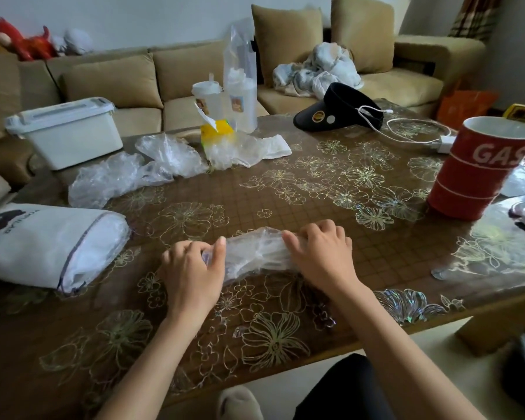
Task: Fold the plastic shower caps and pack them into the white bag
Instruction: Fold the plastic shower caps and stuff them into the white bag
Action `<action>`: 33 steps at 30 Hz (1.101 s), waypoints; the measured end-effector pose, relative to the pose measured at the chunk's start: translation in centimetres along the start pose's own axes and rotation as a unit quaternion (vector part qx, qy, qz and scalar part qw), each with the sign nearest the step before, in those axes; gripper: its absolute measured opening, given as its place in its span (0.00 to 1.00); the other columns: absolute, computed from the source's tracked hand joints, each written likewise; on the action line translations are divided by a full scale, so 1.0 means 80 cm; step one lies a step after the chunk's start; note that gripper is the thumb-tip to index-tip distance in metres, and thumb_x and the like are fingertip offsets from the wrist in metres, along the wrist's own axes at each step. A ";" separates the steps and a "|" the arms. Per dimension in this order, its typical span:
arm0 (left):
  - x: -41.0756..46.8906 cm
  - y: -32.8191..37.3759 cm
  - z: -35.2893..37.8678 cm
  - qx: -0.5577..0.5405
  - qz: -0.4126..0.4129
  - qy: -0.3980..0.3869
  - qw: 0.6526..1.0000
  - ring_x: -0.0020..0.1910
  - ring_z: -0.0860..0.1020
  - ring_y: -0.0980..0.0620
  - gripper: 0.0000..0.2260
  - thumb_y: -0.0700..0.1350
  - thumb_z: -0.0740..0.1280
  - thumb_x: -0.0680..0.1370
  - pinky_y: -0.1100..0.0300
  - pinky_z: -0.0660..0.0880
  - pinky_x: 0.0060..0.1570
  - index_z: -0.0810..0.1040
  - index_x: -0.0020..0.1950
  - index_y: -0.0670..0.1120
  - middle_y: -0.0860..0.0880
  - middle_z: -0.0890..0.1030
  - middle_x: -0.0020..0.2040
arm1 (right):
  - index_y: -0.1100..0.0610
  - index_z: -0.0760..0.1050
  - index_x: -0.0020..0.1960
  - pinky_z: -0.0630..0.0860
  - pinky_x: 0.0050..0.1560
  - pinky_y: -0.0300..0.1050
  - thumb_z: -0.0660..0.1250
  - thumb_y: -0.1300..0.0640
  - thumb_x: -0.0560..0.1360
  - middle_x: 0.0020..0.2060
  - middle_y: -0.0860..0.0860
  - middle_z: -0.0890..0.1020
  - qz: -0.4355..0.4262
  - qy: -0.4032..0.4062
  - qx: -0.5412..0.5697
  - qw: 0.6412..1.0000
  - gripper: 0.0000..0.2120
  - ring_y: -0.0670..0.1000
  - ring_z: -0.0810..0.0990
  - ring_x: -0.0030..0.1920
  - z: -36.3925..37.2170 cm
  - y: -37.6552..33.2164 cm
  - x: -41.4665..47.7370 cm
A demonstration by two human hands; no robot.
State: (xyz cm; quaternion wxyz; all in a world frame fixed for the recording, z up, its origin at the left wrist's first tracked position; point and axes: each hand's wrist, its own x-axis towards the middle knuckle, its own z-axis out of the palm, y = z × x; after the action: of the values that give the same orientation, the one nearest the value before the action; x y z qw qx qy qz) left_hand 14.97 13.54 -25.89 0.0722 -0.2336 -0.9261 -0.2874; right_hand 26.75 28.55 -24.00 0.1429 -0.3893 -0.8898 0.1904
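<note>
A clear plastic shower cap (255,251), gathered into a narrow strip, lies on the table near the front edge. My left hand (191,272) grips its left end, thumb over the plastic. My right hand (322,254) presses down on its right end. The white bag (43,245) lies on its side at the left, its zipped mouth facing the hands. More crumpled clear shower caps (128,174) lie loose farther back on the left, and another bunch (243,150) lies by a yellow box.
A white lidded bin (67,131) stands at the back left. Plastic cups and a tall clear bag (240,86) stand at the back centre beside a yellow box (215,131). A black visor (337,110), a white charger cable (412,131) and a red cup (479,168) occupy the right side.
</note>
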 end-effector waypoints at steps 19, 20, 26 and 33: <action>0.014 -0.016 -0.032 -0.601 -0.125 -0.041 0.789 0.47 0.78 0.51 0.13 0.46 0.75 0.62 0.58 0.75 0.47 0.78 0.44 0.50 0.51 0.80 0.44 | 0.59 0.75 0.56 0.79 0.39 0.44 0.71 0.65 0.71 0.41 0.53 0.81 -0.030 -0.230 0.262 0.937 0.15 0.50 0.80 0.38 -0.048 0.027 -0.023; 0.014 -0.017 -0.033 -0.595 -0.110 -0.062 0.794 0.47 0.78 0.51 0.14 0.47 0.77 0.60 0.59 0.74 0.48 0.79 0.43 0.51 0.52 0.81 0.43 | 0.58 0.76 0.56 0.79 0.39 0.42 0.72 0.62 0.71 0.42 0.52 0.82 -0.034 -0.191 0.267 0.944 0.14 0.49 0.80 0.40 -0.056 0.026 -0.027; 0.006 -0.019 -0.038 -0.531 -0.012 -0.206 0.822 0.42 0.80 0.55 0.18 0.52 0.74 0.60 0.61 0.74 0.47 0.79 0.48 0.51 0.51 0.84 0.42 | 0.55 0.72 0.64 0.76 0.56 0.43 0.66 0.31 0.65 0.55 0.49 0.80 -0.066 -0.232 0.386 0.891 0.36 0.43 0.79 0.53 -0.057 -0.044 -0.039; 0.005 -0.025 -0.040 -0.556 0.005 -0.232 0.798 0.44 0.81 0.53 0.21 0.49 0.75 0.61 0.64 0.77 0.46 0.78 0.52 0.48 0.48 0.84 0.45 | 0.62 0.79 0.54 0.80 0.48 0.43 0.72 0.53 0.72 0.46 0.55 0.83 -0.128 -0.367 0.224 0.894 0.16 0.51 0.83 0.44 -0.050 -0.080 -0.011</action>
State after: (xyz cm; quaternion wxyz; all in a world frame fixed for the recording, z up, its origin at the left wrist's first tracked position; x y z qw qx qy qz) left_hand 13.66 10.41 -24.11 -0.2858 -0.2980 -0.5951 -0.6895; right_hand 24.86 24.78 -17.71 -0.0869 -0.1320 -0.8553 0.4934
